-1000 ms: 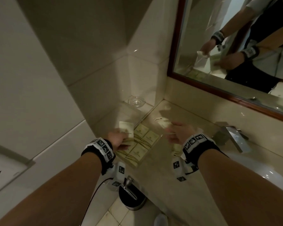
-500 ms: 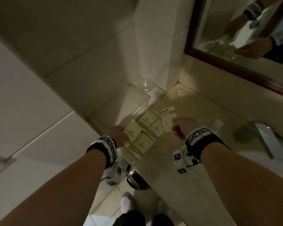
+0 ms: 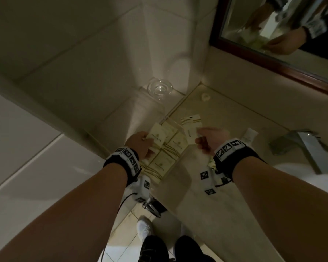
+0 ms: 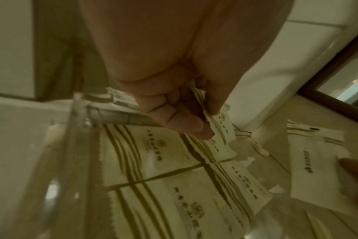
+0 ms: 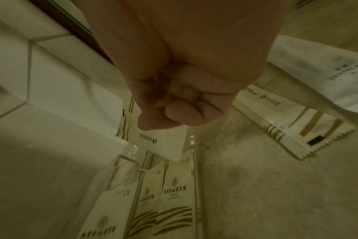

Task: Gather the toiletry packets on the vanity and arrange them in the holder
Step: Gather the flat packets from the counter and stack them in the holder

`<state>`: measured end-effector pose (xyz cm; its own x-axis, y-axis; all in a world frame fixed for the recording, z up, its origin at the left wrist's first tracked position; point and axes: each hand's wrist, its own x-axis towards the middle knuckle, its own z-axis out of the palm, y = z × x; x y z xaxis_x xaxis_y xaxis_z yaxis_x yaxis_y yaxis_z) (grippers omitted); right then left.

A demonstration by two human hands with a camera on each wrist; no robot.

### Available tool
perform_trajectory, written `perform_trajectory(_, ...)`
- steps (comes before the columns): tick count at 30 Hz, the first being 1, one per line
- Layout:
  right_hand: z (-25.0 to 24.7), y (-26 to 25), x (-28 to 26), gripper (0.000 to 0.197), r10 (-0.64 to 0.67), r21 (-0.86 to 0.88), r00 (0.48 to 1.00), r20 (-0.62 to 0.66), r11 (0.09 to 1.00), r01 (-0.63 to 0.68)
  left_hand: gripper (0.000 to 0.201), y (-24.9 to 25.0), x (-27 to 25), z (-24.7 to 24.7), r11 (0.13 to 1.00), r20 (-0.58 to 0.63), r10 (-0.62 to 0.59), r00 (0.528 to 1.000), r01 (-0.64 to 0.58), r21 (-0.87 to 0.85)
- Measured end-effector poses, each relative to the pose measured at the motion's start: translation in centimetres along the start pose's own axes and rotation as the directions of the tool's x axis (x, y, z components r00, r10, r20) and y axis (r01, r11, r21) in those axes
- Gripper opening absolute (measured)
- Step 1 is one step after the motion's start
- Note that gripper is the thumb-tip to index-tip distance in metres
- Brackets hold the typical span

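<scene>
A clear acrylic holder (image 3: 160, 179) stands at the vanity's left corner with several cream packets (image 3: 162, 164) lying flat inside. My left hand (image 3: 140, 142) pinches one cream packet (image 3: 158, 137) by its edge, low over the holder's back left part. In the left wrist view the thumb and fingers (image 4: 194, 126) grip that packet (image 4: 222, 127) above the holder's packets (image 4: 153, 153). My right hand (image 3: 203, 138) pinches long striped packets (image 3: 191, 127) just right of the holder. In the right wrist view these packets (image 5: 159, 142) hang over the holder's wall (image 5: 194, 169).
More long packets (image 5: 276, 116) and a white tube (image 3: 249, 136) lie on the vanity (image 3: 206, 195) near my right wrist. A glass dish (image 3: 160, 88) sits in the corner, with a small white cap (image 3: 205, 96) nearby. Faucet (image 3: 307, 146) and sink are to the right, mirror (image 3: 292, 35) above.
My left hand lowered its upright packet down to the holder. My right hand brought its long packets closer to the holder's right side. The head view tilted downward.
</scene>
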<state>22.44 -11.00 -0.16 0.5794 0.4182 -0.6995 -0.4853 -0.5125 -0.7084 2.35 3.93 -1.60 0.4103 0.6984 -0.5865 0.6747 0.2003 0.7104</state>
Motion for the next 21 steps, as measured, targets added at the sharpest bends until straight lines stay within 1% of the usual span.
perform_trajectory(3, -0.1, 0.3, 0.2, 0.015, 0.006, 0.008, 1.0, 0.008, 1.0, -0.006, 0.019, 0.6, 0.7, 1.3, 0.998, 0.039, -0.009, 0.999, 0.011, -0.058)
perform_trajectory(5, -0.2, 0.5, 0.4, 0.017, 0.013, 0.015, 1.0, 0.014, 1.0, -0.014, 0.016, 0.9, 1.1, 2.0, 0.997, 0.032, -0.007, 0.999, 0.009, -0.071)
perform_trajectory(7, -0.2, 0.6, 0.6, 0.02, 0.024, 0.019, 1.0, 0.016, 1.0, -0.025, 0.02, 0.9, 1.6, 2.3, 0.999, 0.016, 0.033, 0.999, -0.032, -0.041)
perform_trajectory(9, -0.3, 0.6, 0.8, 0.021, 0.03, 0.024, 0.999, 0.021, 0.999, -0.03, 0.024, 0.9, 1.9, 2.3, 0.994, 0.015, 0.103, 0.995, -0.103, 0.035)
perform_trajectory(10, -0.3, 0.6, 0.8, 0.021, 0.033, 0.028, 0.999, 0.026, 0.999, -0.034, 0.029, 0.9, 2.1, 2.2, 0.99, 0.011, 0.125, 0.992, -0.126, 0.058)
perform_trajectory(12, -0.3, 0.6, 0.8, 0.021, 0.04, 0.031, 0.999, 0.037, 0.999, -0.041, 0.041, 1.0, 2.4, 2.1, 0.988, -0.013, 0.139, 0.99, -0.138, 0.073)
perform_trajectory(16, -0.2, 0.6, 0.9, 0.023, 0.04, 0.04, 0.998, 0.053, 0.998, -0.042, 0.055, 0.9, 2.5, 2.0, 0.959, -0.076, 0.203, 0.976, -0.182, 0.218)
perform_trajectory(21, 0.0, 0.5, 0.8, 0.022, 0.026, 0.054, 0.998, 0.057, 0.998, -0.029, 0.065, 0.6, 1.9, 2.2, 0.903, -0.059, 0.274, 0.96, -0.236, 0.358)
